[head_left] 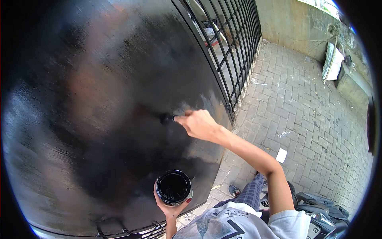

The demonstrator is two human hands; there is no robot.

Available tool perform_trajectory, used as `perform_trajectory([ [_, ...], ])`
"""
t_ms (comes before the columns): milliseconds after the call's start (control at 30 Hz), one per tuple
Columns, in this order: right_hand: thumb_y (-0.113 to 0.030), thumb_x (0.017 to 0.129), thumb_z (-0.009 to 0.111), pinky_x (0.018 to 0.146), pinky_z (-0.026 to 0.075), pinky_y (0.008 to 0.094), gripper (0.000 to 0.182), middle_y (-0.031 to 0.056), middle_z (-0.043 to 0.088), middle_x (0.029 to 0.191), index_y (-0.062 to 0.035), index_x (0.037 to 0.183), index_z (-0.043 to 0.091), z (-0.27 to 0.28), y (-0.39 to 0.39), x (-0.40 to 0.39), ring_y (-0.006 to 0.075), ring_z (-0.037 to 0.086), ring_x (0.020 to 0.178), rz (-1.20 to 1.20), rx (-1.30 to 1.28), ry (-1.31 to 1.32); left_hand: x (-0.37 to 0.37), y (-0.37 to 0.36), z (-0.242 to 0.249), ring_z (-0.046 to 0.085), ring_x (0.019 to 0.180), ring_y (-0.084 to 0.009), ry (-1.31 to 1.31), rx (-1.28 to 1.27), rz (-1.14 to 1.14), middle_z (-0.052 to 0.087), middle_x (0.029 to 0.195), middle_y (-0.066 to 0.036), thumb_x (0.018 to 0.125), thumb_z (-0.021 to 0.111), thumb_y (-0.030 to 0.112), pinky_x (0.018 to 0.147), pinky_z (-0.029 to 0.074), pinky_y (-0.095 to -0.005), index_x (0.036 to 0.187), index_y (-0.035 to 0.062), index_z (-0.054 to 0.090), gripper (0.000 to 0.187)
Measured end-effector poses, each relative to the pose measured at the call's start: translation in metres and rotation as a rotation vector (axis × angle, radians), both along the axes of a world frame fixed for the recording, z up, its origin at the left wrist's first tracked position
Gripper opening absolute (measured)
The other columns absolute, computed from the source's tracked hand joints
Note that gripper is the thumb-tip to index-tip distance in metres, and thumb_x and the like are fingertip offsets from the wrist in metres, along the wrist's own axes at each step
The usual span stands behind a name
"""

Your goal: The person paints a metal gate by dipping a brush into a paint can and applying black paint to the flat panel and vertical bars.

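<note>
My right hand [199, 124] is closed around a paintbrush [168, 118], whose dark bristle end is against or very near a large metal panel [143, 71]. Wet-looking black paint covers much of this panel, with duller grey and brownish patches by its right edge. Lower down, my left hand [170, 209] grips an open paint can [174, 172] from below and around its side. Black paint shows inside the can, and its mouth faces up toward me. Most of the brush handle is hidden in my right fingers.
Black bars of a gate [229, 44] adjoin the panel's right side. Paving bricks [302, 103] run alongside, with a white paper [281, 155] lying on them. A motorcycle [322, 211] stands close at lower right. A white sack [333, 61] leans near the far wall [294, 24].
</note>
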State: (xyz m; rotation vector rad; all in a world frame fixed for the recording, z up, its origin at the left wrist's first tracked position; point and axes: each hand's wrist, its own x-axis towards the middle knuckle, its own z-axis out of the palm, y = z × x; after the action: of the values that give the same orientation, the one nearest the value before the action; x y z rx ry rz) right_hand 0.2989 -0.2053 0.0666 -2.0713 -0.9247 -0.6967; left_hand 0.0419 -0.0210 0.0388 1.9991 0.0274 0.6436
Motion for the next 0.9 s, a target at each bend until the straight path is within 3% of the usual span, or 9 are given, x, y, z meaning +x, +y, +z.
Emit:
perform_trajectory([
  [67,-0.007,0.078,0.06,0.049,0.049,0.0404,0.022,0.0113,0.058,0.067,-0.0094,0.099,0.068,0.028,-0.013,0.001,0.0317,0.06,0.055,-0.043,0.24,-0.079,0.0,-0.001,-0.002,0.055,0.116,-0.0268,-0.013,-0.073,-0.011,0.052,0.127,-0.016,0.046,0.092,0.025,0.102,0.043,-0.0399,0.139,-0.0018,0.031,0.115],
  [100,-0.003,0.081,0.063,0.046,0.045,0.0364,0.025,0.0078,0.054,0.066,-0.0116,0.104,0.069,0.026,-0.011,0.007,0.0263,0.057,0.053,-0.041,0.422,-0.108,0.0,-0.002,-0.002,0.055,0.116,-0.027,-0.016,-0.071,-0.016,0.052,0.127,-0.016,0.046,0.092,0.025,0.102,0.043,-0.04,0.139,-0.0018,0.031,0.114],
  [300,-0.006,0.08,0.064,0.049,0.048,0.0394,0.034,0.0089,0.055,0.071,-0.0129,0.113,0.064,-0.104,0.03,-0.003,0.0297,0.059,0.057,-0.023,0.28,0.055,0.009,-0.007,0.006,0.055,0.116,-0.0273,-0.018,-0.028,-0.002,0.053,0.127,-0.016,0.046,0.092,0.026,0.102,0.043,-0.04,0.139,-0.0022,0.031,0.115],
  [467,-0.008,0.074,0.064,0.053,0.05,0.0413,0.031,0.0105,0.061,0.071,-0.0111,0.104,0.069,-0.189,-0.011,0.001,0.0317,0.061,0.058,-0.016,-0.149,0.344,0.013,-0.006,0.002,0.055,0.116,-0.0266,0.0,-0.033,-0.01,0.053,0.126,-0.016,0.046,0.093,0.028,0.102,0.043,-0.04,0.139,-0.0023,0.032,0.115],
  [600,-0.006,0.074,0.061,0.056,0.051,0.0424,0.032,0.0154,0.064,0.074,-0.0112,0.104,0.069,-0.078,-0.016,0.017,0.0348,0.063,0.063,-0.043,-0.306,0.282,0.017,-0.01,0.002,0.054,0.116,-0.0269,-0.001,-0.022,-0.029,0.052,0.127,-0.016,0.046,0.093,0.029,0.103,0.042,-0.04,0.139,-0.0024,0.033,0.115],
  [633,-0.006,0.071,0.059,0.06,0.053,0.0437,0.02,0.0172,0.064,0.074,-0.0067,0.09,0.066,-0.045,-0.012,0.018,0.0345,0.065,0.068,-0.066,-0.197,0.2,0.019,-0.011,0.002,0.054,0.117,-0.027,-0.016,-0.023,-0.04,0.052,0.127,-0.016,0.046,0.093,0.029,0.103,0.042,-0.0399,0.138,-0.0025,0.033,0.114],
  [733,-0.008,0.08,0.059,0.05,0.049,0.042,0.026,0.0123,0.059,0.069,-0.0099,0.104,0.067,0.033,-0.015,0.019,0.0318,0.061,0.057,-0.047,0.173,-0.034,0.024,-0.015,0.004,0.054,0.117,-0.0271,-0.049,-0.044,-0.047,0.052,0.127,-0.016,0.046,0.093,0.028,0.103,0.042,-0.0396,0.138,-0.0026,0.033,0.114],
  [833,-0.007,0.082,0.061,0.047,0.046,0.0401,0.027,0.0091,0.055,0.066,-0.0112,0.109,0.066,0.033,-0.01,0.02,0.0299,0.057,0.053,-0.049,0.319,-0.101,0.023,-0.014,0.008,0.054,0.117,-0.0272,-0.063,-0.025,-0.061,0.053,0.127,-0.016,0.046,0.093,0.028,0.102,0.043,-0.0394,0.138,-0.0029,0.033,0.114],
  [900,-0.006,0.082,0.062,0.047,0.046,0.0391,0.03,0.008,0.053,0.066,-0.0115,0.111,0.065,-0.03,0.015,0.023,0.0296,0.056,0.052,-0.046,0.314,-0.087,0.023,-0.015,0.008,0.055,0.116,-0.0271,-0.063,-0.037,-0.058,0.053,0.126,-0.017,0.045,0.093,0.028,0.102,0.043,-0.0393,0.138,-0.0031,0.033,0.115],
])
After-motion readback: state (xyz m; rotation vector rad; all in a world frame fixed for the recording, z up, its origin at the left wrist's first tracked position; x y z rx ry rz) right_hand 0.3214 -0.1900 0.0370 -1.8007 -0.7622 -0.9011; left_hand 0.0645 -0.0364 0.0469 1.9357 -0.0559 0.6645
